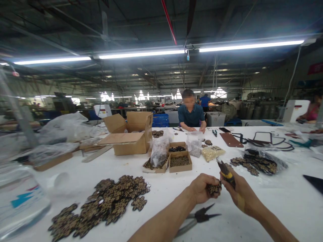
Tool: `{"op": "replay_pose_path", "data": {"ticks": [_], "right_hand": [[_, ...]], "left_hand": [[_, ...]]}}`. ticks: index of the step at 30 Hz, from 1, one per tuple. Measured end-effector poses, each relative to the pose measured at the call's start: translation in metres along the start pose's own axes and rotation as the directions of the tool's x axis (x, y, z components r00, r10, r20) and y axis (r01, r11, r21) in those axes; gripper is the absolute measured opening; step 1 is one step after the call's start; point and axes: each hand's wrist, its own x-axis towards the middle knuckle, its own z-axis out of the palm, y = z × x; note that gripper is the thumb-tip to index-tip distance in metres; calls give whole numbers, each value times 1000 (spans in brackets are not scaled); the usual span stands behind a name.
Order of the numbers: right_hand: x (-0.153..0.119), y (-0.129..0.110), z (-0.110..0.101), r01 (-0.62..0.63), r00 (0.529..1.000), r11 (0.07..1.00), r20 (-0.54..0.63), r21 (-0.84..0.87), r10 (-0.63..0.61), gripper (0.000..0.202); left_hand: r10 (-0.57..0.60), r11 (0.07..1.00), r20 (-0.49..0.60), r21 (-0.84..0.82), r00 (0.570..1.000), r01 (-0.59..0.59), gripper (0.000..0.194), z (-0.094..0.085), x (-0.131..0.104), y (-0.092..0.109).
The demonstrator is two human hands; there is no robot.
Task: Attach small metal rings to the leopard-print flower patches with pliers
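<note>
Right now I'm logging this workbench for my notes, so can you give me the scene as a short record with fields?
left hand: left hand grips a small flower-shaped piece
right hand: right hand holds yellow-handled pliers, tips up
between the arms: black snips lying on the white table
left of hands: pile of flower-shaped pieces
ahead: small boxes of beads, open cardboard carton
far side: a seated person in a dark shirt, hands on the table

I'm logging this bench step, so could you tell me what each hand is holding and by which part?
The left hand pinches a flower-shaped patterned piece by its edge; the right hand grips pliers by their yellow-and-black handles.
</note>
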Motion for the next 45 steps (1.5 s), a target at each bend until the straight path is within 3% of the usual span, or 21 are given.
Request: {"op": "replay_pose_path", "data": {"ticks": [11, 19, 25, 30, 33, 37, 45], "right_hand": [[0, 3, 10, 31, 996, 997, -86, 67, -25, 24], [-2, 0, 3, 39, 999, 999, 8, -17, -39, 20], [-4, -6, 0, 26, 999, 1000, 23, -17, -25, 20], [2, 10, -9, -44, 999, 997, 8, 57, 44, 31], [5, 26, -15, -120, 992, 992, -34, 41, 121, 38], [4, 36, -14, -177, 984, 983, -5, -40, 176, 42], [0, 42, 7, 47, 998, 941, -25, -335, -58, 51]], "left_hand": [[34, 999, -56, 37, 998, -32, 13, -2, -3, -3], [39, 996, -65, 79, 997, -34, 10, -1, -1, -1], [110, 988, -72, 120, 991, -101, 12, 4, -4, -4], [166, 984, -85, 81, 982, -159, 16, 3, 2, 5], [261, 965, -102, 56, 960, -256, 20, -2, 7, 18], [383, 923, -146, 95, 912, -372, 26, -4, 7, 31], [548, 835, -218, 205, 808, -511, 27, 0, 9, 29]]}}
